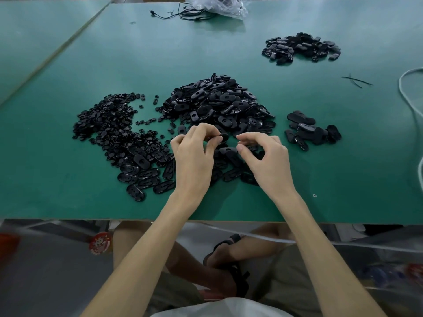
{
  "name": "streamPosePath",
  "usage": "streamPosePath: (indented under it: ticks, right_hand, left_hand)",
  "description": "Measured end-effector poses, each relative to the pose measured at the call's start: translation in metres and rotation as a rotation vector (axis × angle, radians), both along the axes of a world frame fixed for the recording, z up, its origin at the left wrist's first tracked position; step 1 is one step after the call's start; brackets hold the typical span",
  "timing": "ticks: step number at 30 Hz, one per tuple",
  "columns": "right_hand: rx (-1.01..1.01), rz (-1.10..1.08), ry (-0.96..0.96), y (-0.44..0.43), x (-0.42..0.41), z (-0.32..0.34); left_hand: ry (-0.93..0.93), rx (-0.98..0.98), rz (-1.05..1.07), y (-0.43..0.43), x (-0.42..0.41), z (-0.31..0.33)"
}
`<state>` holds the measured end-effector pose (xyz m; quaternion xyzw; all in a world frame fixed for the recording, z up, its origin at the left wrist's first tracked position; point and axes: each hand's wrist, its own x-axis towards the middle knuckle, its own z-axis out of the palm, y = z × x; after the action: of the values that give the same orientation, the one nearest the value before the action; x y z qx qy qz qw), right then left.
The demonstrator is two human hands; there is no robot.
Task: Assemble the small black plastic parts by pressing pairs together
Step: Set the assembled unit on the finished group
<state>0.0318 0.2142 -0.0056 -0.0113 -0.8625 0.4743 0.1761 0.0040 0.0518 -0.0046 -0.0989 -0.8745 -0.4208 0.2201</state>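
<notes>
Black plastic, an oval shell (pixel 223 136), sat pinched in the fingertips of my left hand (pixel 194 156), its free end poking out toward my right hand (pixel 266 157); the two were just apart. My right fingers were curled toward the thumb, and I could not tell whether they held a small piece. I judged the press would need the right hand brought leftward onto the shell. Small round parts (pixel 107 126) lay left of my left hand, loose shells (pixel 217 99) beyond both.
</notes>
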Motion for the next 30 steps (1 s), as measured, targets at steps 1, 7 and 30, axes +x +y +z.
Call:
streamPosePath:
  ticks: [1, 7, 30]
  right_hand:
    - [0.001, 0.006, 0.004, -0.0001, -0.0001, -0.0006]
    - [-0.011, 0.127, 0.000, -0.0008, 0.0000, 0.0008]
    - [-0.080, -0.044, 0.018, -0.0003, -0.0049, -0.0038]
  left_hand:
    - [-0.004, 0.027, -0.014, -0.0004, -0.0007, -0.0002]
    - [-0.084, 0.164, -0.194, 0.0001, -0.0020, -0.0022]
    - [-0.087, 0.229, -0.230, -0.0021, -0.0016, 0.0023]
